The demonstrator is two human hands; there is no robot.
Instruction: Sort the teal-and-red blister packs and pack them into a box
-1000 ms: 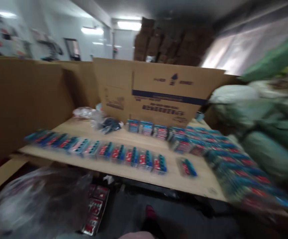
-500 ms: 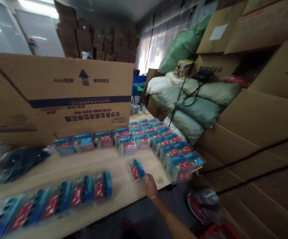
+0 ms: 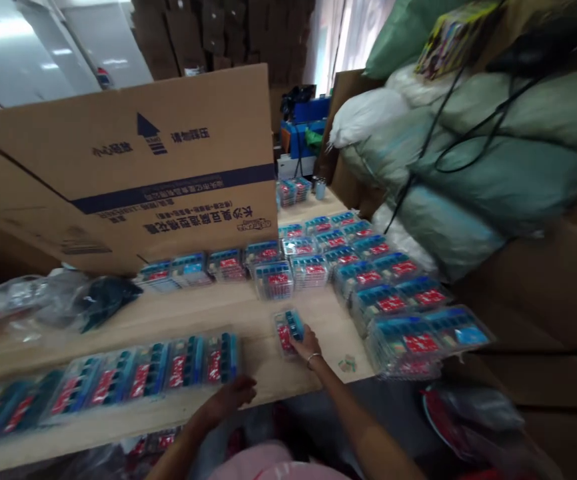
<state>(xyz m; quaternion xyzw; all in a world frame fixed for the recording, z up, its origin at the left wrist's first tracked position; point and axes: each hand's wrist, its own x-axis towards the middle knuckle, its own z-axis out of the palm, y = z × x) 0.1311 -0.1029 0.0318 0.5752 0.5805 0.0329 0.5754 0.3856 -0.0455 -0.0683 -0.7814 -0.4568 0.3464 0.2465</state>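
My right hand (image 3: 307, 347) rests on the wooden table (image 3: 248, 313) with its fingers closed on a single clear plastic pack (image 3: 288, 328) of blue and red items lying by itself. My left hand (image 3: 232, 393) lies at the table's front edge, fingers curled, just below the right end of a row of similar packs (image 3: 168, 370). Whether it holds anything is unclear. More packs sit in a row along the back (image 3: 218, 263) and in stacks at the right (image 3: 393, 300).
A large brown cardboard sheet (image 3: 133, 167) stands behind the table. Crumpled plastic bags with something dark (image 3: 68, 300) lie at the left. Green and white sacks (image 3: 468, 147) pile up at the right, with cardboard boxes stacked in the background.
The view swung right and down. My right hand reached onto the table and took hold of the lone pack. My left hand came into view at the front edge.
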